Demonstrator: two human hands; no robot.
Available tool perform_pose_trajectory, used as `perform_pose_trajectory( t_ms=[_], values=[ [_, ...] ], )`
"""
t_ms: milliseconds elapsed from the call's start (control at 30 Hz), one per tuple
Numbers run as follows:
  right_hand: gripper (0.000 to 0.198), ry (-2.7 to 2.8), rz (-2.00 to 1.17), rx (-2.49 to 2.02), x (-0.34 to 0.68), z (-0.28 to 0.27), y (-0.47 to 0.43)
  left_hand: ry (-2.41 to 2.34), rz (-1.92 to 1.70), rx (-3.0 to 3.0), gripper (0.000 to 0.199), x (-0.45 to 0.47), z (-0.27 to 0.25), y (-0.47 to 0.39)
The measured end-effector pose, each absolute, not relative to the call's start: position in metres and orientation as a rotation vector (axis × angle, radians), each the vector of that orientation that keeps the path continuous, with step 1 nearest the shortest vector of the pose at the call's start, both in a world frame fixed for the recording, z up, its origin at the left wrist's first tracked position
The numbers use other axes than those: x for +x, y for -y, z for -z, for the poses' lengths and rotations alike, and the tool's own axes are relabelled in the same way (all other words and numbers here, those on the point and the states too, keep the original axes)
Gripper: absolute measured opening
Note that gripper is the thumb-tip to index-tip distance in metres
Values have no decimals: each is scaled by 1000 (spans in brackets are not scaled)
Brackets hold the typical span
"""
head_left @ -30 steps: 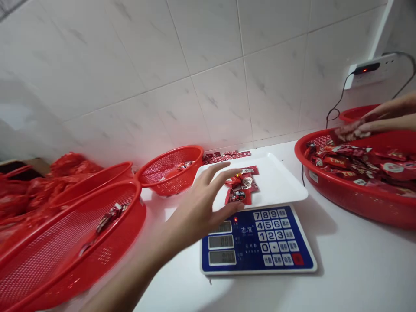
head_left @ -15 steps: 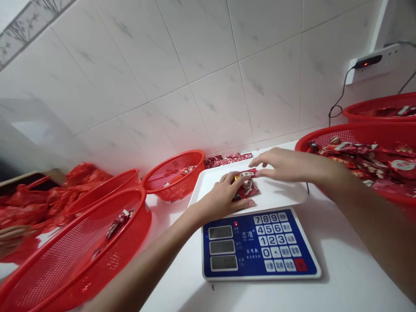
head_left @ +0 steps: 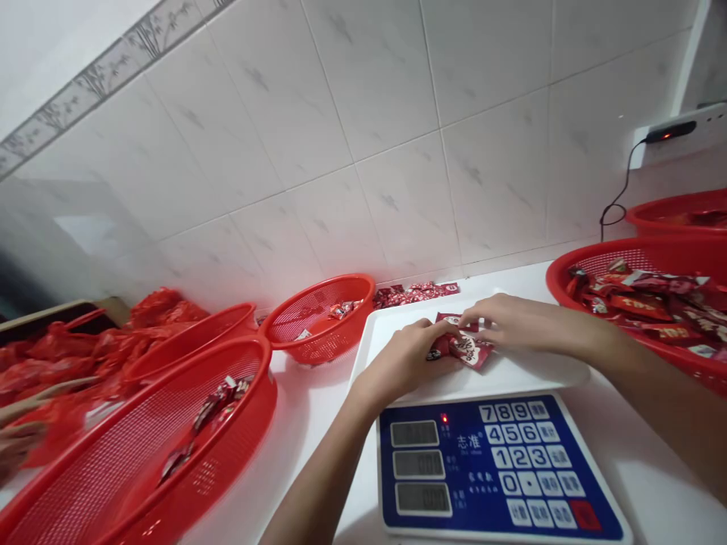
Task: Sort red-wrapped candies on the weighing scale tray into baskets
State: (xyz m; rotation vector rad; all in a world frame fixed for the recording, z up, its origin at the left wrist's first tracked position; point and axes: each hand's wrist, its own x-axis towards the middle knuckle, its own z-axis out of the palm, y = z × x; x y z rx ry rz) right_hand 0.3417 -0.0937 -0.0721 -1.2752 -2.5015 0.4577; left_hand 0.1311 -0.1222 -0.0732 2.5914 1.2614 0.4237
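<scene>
Several small red and dark wrapped snack packets (head_left: 470, 350) lie bunched on the white pan (head_left: 528, 371) of a weighing scale. My left hand (head_left: 417, 352) is closed around the left side of the bunch, its fingers curled over the wrappers. From the right, my right hand (head_left: 500, 324) has its fingers bent against the packets, gripping their edge. Below the pan is the scale's blue keypad panel (head_left: 477, 462), with a small red light lit and three grey displays too faint to read fully.
Packets lie in the large left basket (head_left: 258, 363), the small back basket (head_left: 318, 352) and the heaped right basket (head_left: 573, 261). More red packets (head_left: 417, 294) line the wall. Red plastic bags (head_left: 62, 348) and another person's hand (head_left: 26, 431) are at far left.
My right hand has come down from above the pan onto the packets. The packet with a yellow mark no longer shows. The whole view has shifted, putting the scale lower and further right.
</scene>
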Motion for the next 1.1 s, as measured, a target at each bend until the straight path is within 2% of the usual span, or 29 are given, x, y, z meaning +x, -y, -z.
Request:
perform_pose_trajectory(
  t_ms=[167,267,333,433,567,667,800,967,1100],
  values=[
    [33,2483,-621,-1277,336,65,106,-1281,-484,2499,40,127,72,124],
    [22,2479,-753,-1205,329,67,110,-1243,-469,2489,45,124,71,124],
    [17,2469,-680,-1177,326,70,109,-1212,-478,2510,45,123,70,125],
    [21,2400,-496,-1226,328,69,107,-1170,-608,2506,38,120,67,125],
    [24,2245,-406,-1271,334,64,107,-1225,-747,2434,29,119,61,126],
    [33,2276,-437,-1278,336,61,109,-1288,-908,2405,28,122,61,127],
    [32,2336,-613,-1114,336,57,113,-1107,-954,2330,24,126,62,131],
    [33,2233,-941,-1007,339,53,107,-1059,-913,2320,36,130,64,134],
    [31,2089,-933,-1048,337,54,106,-1041,-920,2276,49,133,69,131]
  ],
)
